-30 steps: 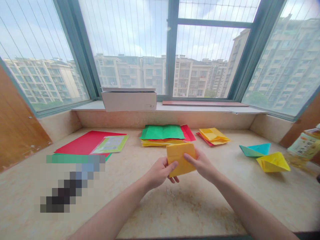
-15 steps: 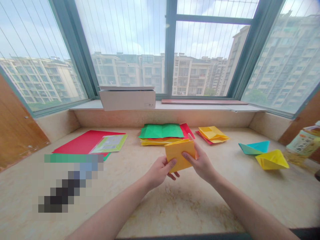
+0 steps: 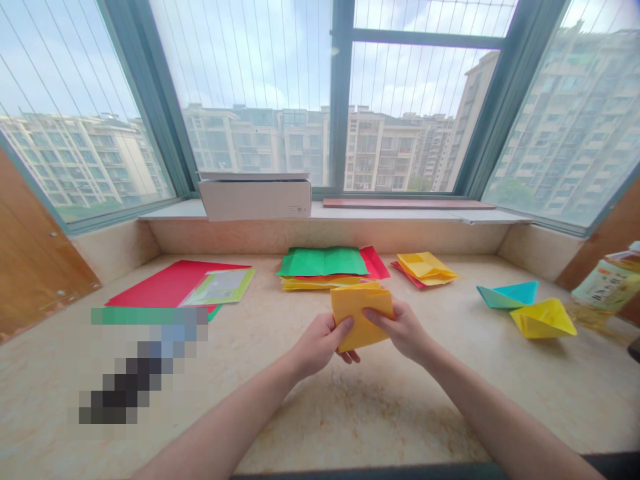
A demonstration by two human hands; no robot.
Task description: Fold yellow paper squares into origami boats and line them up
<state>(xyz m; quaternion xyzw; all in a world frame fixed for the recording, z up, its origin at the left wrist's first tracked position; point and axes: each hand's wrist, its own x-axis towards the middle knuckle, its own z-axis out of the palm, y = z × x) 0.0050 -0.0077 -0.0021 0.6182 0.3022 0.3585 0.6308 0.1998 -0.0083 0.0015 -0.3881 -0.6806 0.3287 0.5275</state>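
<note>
A folded piece of orange-yellow paper (image 3: 361,313) is held up above the counter, between both hands. My left hand (image 3: 323,343) grips its lower left side, thumb on the near face and fingers behind. From the right side, my right hand (image 3: 406,328) pinches it, thumb lying across the near face; its other fingers are mostly hidden behind the paper. Just beyond the hands lies a stack of folded paper, with a green sheet (image 3: 323,261) on top, yellow ones below and a red sheet (image 3: 375,262) sticking out at the right.
Folded yellow paper (image 3: 425,267) lies on red at the back. Blue (image 3: 510,295) and yellow paper boats (image 3: 545,320) stand at right, near a bottle (image 3: 607,283). Red sheets (image 3: 150,287) and a green-edged packet (image 3: 220,287) lie left, by a blurred patch. A white box (image 3: 255,200) sits on the sill.
The folded paper has tipped and lowered slightly. My right index finger, raised at the paper's top edge before, has come down behind it. My left hand keeps its hold.
</note>
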